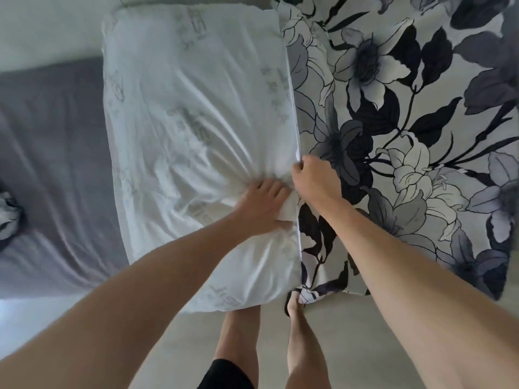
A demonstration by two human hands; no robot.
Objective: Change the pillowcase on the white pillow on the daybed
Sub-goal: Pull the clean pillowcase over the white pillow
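Observation:
A white pillow with faint grey print lies across the grey daybed sheet in the middle of the view. Its right end sits inside the mouth of a black, grey and white floral pillowcase spread out to the right. My left hand grips a bunch of the pillow's white fabric close to that mouth, and creases fan out from it. My right hand pinches the floral case's open edge just beside the left hand. The part of the pillow inside the case is hidden.
A crumpled piece of floral fabric lies at the left edge on the grey sheet. Pale floor runs below the daybed, with my bare legs and feet at its edge. A light wall is behind the pillow.

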